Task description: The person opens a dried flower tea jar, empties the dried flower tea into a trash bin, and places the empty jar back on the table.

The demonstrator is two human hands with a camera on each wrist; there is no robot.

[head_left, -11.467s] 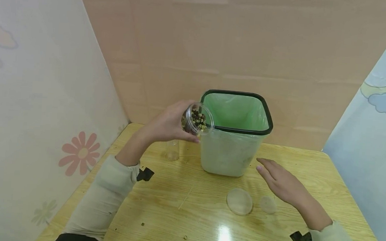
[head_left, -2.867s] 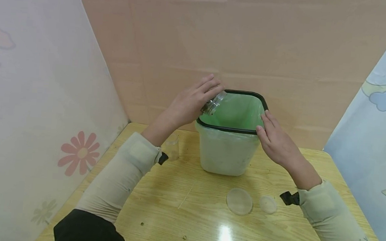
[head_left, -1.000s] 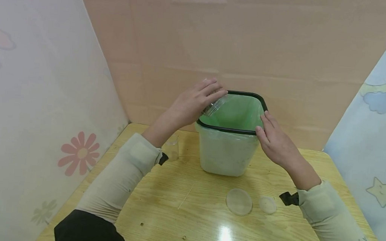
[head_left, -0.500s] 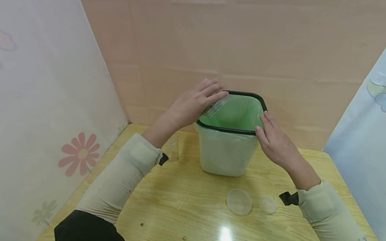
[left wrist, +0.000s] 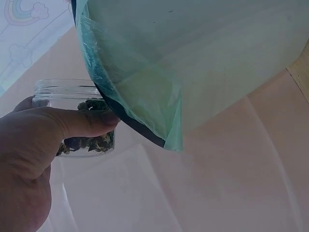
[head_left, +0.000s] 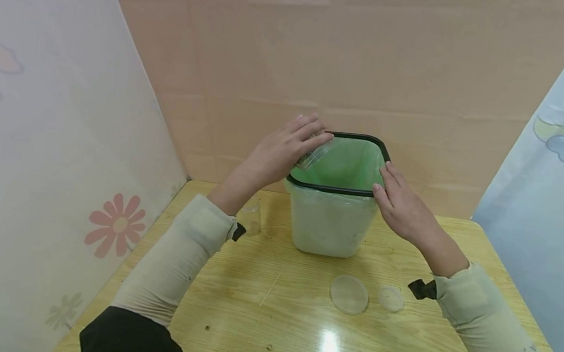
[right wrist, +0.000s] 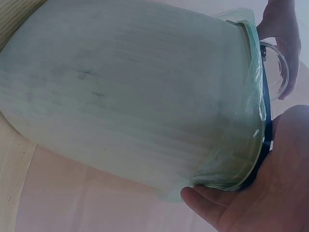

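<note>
My left hand [head_left: 276,152] grips a clear jar [head_left: 314,155] and holds it tilted at the left rim of a bin [head_left: 330,224]. The bin has a black rim and a pale green liner bag. Dark and yellowish bits show through the jar wall [left wrist: 63,91] in the left wrist view, with the thumb across it. Most of the jar is hidden behind my fingers in the head view. My right hand [head_left: 404,207] rests on the bin's right side at the rim, fingers fairly straight. The right wrist view shows these fingers [right wrist: 207,205] against the bin's outside.
Two clear round lids lie in front of the bin, a larger one [head_left: 349,295] and a smaller one [head_left: 391,299]. A clear cup [head_left: 252,218] stands left of it, partly behind my left wrist. A thin stick [head_left: 270,289] and small crumbs [head_left: 207,327] lie on the wooden table [head_left: 231,315].
Since the oldest frame, my left hand has brought the jar over the bin's rim and tipped it. My right hand has moved from above the table onto the bin. The last second shows almost no motion.
</note>
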